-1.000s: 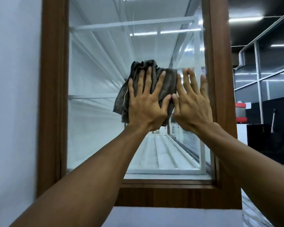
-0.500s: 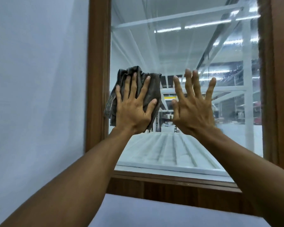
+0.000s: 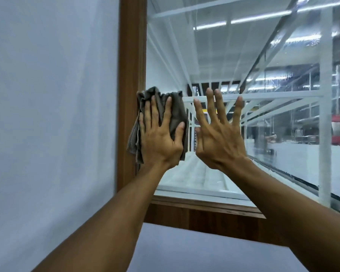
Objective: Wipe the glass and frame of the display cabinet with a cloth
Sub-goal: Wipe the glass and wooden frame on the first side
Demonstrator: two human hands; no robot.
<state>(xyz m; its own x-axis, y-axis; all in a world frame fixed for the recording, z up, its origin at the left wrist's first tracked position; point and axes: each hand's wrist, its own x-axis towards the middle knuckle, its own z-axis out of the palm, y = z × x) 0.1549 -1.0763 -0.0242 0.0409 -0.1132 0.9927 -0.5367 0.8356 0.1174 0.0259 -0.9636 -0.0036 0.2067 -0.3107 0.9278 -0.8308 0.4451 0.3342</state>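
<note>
Where the glass (image 3: 214, 61) meets the left post of the wooden frame (image 3: 133, 55), a crumpled grey cloth (image 3: 177, 112) lies flat on the pane, its left edge hanging over the post. Left hand (image 3: 161, 138) presses it there, palm down, fingers spread and pointing up; grip open, flat on the cloth, not closed round it. Left forearm rises from lower left.

Right hand (image 3: 220, 138) just right of the cloth, also raised, fingers splayed and straight, grip open and holding nothing; whether the palm touches the glass cannot be told. Thumbs of both hands nearly meet.

Beyond the glass: white shelf rails (image 3: 263, 95) running back into the cabinet, ceiling lights reflected above. Bottom rail of the frame below the hands. Pale wall (image 3: 47, 114) left of the post.
</note>
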